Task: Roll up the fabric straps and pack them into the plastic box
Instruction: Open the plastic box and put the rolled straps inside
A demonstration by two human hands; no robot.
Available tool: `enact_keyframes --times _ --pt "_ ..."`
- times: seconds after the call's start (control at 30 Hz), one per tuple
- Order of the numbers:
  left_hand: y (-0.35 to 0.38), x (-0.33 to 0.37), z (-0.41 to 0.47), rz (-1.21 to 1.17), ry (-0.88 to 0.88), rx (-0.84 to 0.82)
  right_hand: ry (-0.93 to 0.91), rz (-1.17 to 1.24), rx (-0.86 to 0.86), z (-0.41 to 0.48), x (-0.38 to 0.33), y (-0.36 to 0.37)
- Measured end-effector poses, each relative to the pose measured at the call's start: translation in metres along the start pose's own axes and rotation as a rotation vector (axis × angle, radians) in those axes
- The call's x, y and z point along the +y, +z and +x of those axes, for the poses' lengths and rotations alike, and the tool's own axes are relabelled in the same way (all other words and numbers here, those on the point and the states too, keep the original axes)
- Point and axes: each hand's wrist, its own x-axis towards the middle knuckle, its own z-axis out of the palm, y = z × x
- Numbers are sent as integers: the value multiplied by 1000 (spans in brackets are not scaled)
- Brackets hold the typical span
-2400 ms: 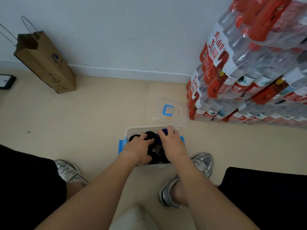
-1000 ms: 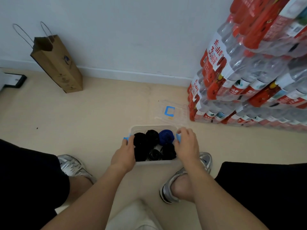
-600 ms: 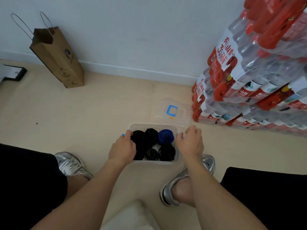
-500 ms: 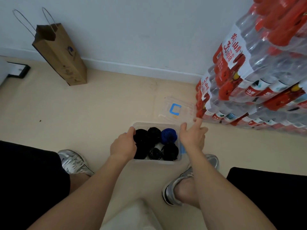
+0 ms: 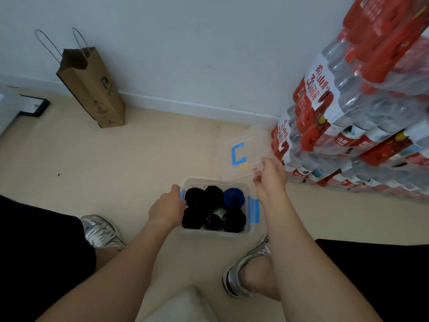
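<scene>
Fingers (image 5: 257, 181) of the right hand (image 5: 270, 180) pinch the clear lid (image 5: 241, 155) beyond the plastic box (image 5: 216, 232); the left hand (image 5: 167, 206) grips its rim.

Location type: a plain indoor room used for storage. Whether it belongs to a home or an office cannot be determined.

Indicators:
- A bare beige floor (image 5: 139, 163) meets a white painted wall (image 5: 197, 43) along a white baseboard (image 5: 185, 106).
- Shrink-wrapped packs of bottled water (image 5: 348, 117) with red labels are stacked high at the right edge of the floor.
- A brown paper bag (image 5: 92, 89) with looped handles stands at the far edge of the floor, against the wall.
- A flat black-framed item (image 5: 34, 105) lies at the left edge of the floor.
</scene>
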Motion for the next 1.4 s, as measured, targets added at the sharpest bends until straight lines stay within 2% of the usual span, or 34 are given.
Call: enact_keyframes --times 0.1,0.23,0.3,0.4,0.5,0.57,0.6,0.67,0.73,0.8,0.9,1.1,1.2,1.27,1.33,1.4 --pt "-14 9 -1 -68 -65 23 -91 -52 -60 -11 -6 -10" --pt "-32 30 -7 -549 -39 281 -192 -258 -140 -23 0 -25" --pt "-35 38 -9 -609 10 231 -195 -323 -200 -28 7 -34" --pt "-28 35 -10 -570 28 32 -157 -337 -211 -38 17 -47" --pt "-21 25 -13 -636 -27 46 -24 -377 -177 -44 22 -59" --pt "-16 20 -15 -621 -64 75 49 -629 -140 -48 24 -65" --pt "-12 20 -16 -607 -67 83 18 -799 -125 -51 27 -67" --pt "-5 18 -17 -543 -51 125 -129 -1049 -120 -59 34 -70" --pt "1 15 -17 -443 -67 151 -265 -1169 -165 -66 44 -70" --pt "6 9 -15 -375 -106 91 -286 -1314 -229 -68 51 -67" --pt "13 1 -15 -443 -123 -31 -246 -1590 -222 -66 51 -65" --pt "15 2 -7 -399 -108 44 -233 -1484 -91 -60 59 -66" --pt "17 0 -5 -420 -101 106 -356 -1613 -102 -61 65 -67" --pt "20 -1 -4 -455 -106 126 -409 -1604 -91 -58 70 -73" --pt "22 -1 -2 -472 -120 122 -360 -1487 -53 -54 74 -78" --pt "23 -3 2 -480 -144 99 -237 -1369 -38 -49 77 -78"
